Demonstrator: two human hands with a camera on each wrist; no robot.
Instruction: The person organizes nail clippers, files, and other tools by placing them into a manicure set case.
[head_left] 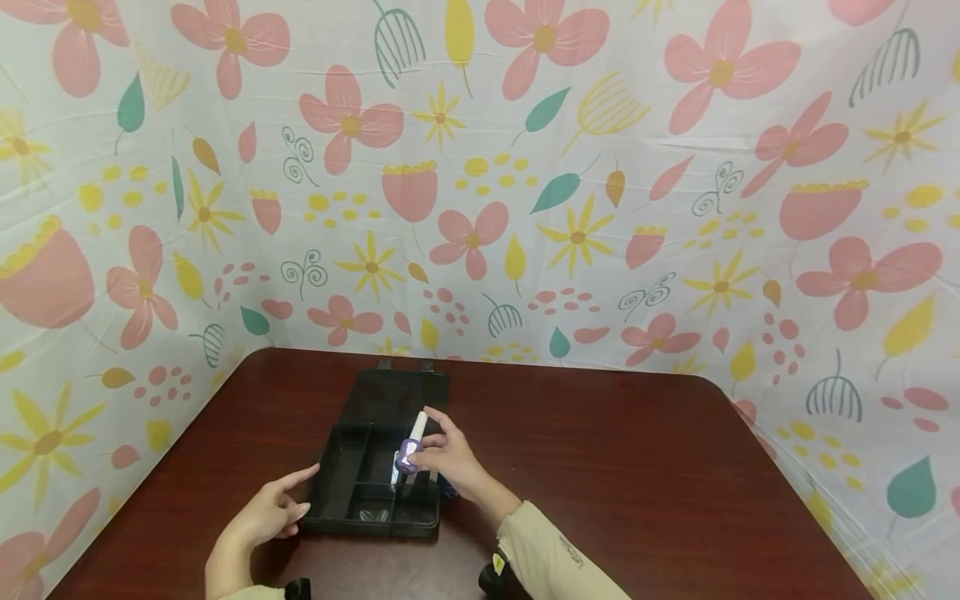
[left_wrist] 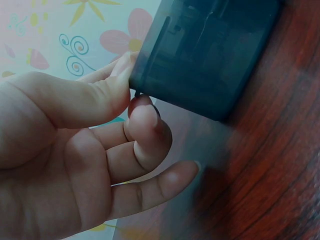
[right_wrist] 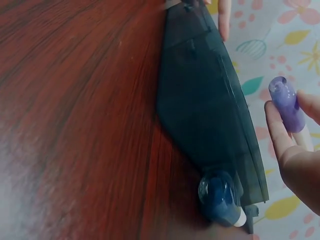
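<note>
A black plastic organizer box (head_left: 337, 467) with dividers lies open, its lid (head_left: 397, 396) folded back toward the wall. My left hand (head_left: 266, 510) holds the box at its left side, thumb and fingers at the box edge (left_wrist: 150, 75). Over the right compartments, my right hand (head_left: 453, 462) pinches a purple nail polish bottle (head_left: 408, 454) with a white cap. The cap points up and away; in the right wrist view the purple bottle (right_wrist: 286, 104) is above the box rim. Beside the box's right wall is a dark blue bottle (right_wrist: 217, 197) with a white cap.
Small clear pieces (head_left: 373, 515) lie in a front compartment. A slim white-and-blue item (head_left: 395, 469) shows inside the box, next to the purple bottle. The reddish-brown wooden table (head_left: 600, 475) reaches back to a flower-patterned cloth wall (head_left: 480, 250).
</note>
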